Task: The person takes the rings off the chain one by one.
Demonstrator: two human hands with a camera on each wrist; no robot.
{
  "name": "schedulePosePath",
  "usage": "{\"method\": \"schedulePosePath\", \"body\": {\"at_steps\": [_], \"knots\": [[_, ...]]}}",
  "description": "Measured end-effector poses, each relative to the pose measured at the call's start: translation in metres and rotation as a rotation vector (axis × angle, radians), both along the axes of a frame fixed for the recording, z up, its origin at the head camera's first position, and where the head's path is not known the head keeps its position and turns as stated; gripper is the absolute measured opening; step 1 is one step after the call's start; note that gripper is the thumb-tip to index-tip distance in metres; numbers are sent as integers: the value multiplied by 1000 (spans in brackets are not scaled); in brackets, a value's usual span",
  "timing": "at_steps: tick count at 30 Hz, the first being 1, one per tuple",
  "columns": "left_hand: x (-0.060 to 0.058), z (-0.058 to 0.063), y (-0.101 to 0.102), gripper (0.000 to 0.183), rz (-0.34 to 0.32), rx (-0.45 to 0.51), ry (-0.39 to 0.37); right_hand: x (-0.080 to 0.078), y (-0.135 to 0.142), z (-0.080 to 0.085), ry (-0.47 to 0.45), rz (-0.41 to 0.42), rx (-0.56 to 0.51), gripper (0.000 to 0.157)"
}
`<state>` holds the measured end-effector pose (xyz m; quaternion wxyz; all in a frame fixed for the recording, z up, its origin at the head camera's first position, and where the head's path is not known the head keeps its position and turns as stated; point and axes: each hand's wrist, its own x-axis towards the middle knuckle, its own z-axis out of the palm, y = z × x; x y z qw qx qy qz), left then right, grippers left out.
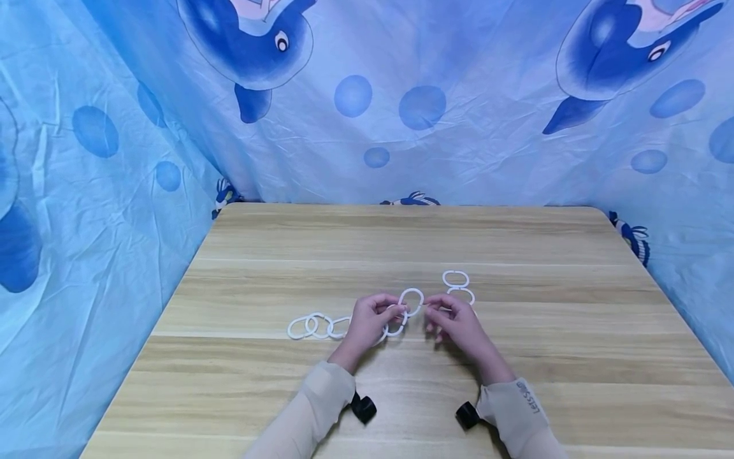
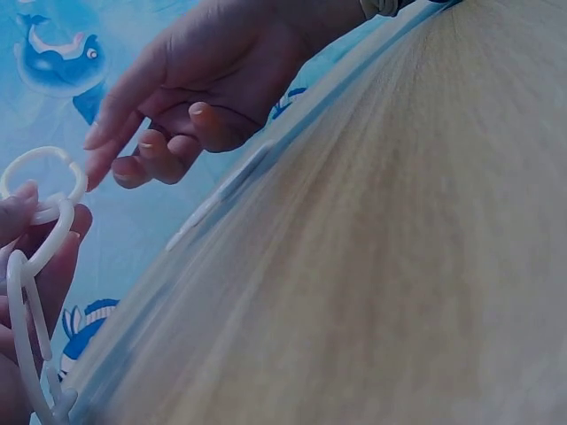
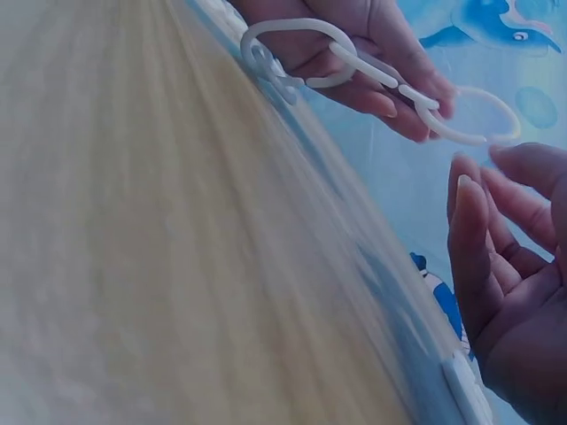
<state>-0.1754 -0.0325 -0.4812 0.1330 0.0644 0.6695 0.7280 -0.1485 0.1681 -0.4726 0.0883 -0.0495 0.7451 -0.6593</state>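
Observation:
My left hand [image 1: 368, 322] pinches a white plastic chain link [image 1: 411, 291] near the end of a chain. The links are oval rings, some with a small gap visible. More of this chain [image 1: 316, 315] trails left from under the left hand onto the table. My right hand [image 1: 459, 324] is beside the raised end link, its fingertips at or very near the rim. In the right wrist view, thumb and fingers [image 3: 469, 212] stand apart with no link between them. Behind the right hand lie other white links [image 1: 455, 272], partly hidden by it.
The wooden table [image 1: 545, 255] has rounded far corners. A blue cloth [image 1: 487, 159] with dolphins hangs behind it and along the sides. Both sleeves carry a black wrist device [image 1: 364, 408] near the tabletop.

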Motion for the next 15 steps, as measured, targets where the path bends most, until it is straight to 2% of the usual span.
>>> {"method": "schedulePosePath", "body": {"at_steps": [8,15], "knots": [[2,0,0,22,-70,-62,25,0,-2,1,46,-41,-30,31],[3,-3,1,20,-170,-126,63,1,-3,2,76,-60,-33,25]]}}
